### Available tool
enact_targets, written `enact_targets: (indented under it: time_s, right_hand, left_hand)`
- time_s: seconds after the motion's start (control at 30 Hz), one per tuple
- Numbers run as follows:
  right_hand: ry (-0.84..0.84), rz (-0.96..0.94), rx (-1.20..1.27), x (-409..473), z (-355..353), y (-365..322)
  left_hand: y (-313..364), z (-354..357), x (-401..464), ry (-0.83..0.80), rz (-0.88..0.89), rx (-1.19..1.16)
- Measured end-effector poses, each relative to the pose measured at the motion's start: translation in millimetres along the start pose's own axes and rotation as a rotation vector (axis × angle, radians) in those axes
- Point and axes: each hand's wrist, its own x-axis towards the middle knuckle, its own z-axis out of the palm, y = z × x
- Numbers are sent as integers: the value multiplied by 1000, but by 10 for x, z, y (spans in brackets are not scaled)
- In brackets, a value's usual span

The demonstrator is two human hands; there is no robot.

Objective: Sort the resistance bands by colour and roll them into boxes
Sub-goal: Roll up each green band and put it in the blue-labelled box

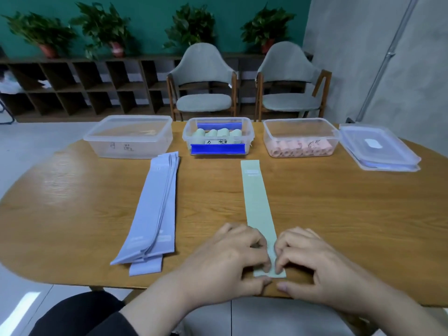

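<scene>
L hand & R hand side by side, curled-finger grip pinching green band's near end.

Two bare hands, the left hand and right hand; a black sleeve covers the left arm

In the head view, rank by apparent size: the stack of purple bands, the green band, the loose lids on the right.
1. stack of purple bands
2. green band
3. loose lids, though they lie farther away, so unsure.
</scene>
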Motion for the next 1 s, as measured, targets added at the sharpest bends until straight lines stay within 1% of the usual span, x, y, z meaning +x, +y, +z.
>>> enact_targets:
  time_s: [0.1, 0.2, 0.37, 0.5, 0.63, 0.77, 0.93, 1.0]
  right_hand:
    - [-11, 3, 22, 1, -5, 36]
    - [31, 1, -3, 10, 37, 25]
    - [61, 49, -34, 13, 49, -50]
    - [76, 89, -60, 51, 62, -90]
    - [87, 66, -64, 61, 59, -82]
    - [112, 43, -79, 49, 85, -70]
    - [117, 24, -122, 15, 78, -49]
    - [120, 15, -153, 20, 82, -62]
  left_hand:
    - [8, -10, 4, -27, -7, 45]
    - [-15, -9, -16, -38, -27, 24]
    - [-21, 31, -21, 31, -10, 33]
    - [-22, 34, -11, 52, -37, 15]
    - [-26, 28, -5, 64, -78, 3]
    - [-41, 41, -20, 106, -51, 46]
    - [-33, 11, -66, 42, -75, 109]
    - [-12, 2, -67, 43, -71, 129]
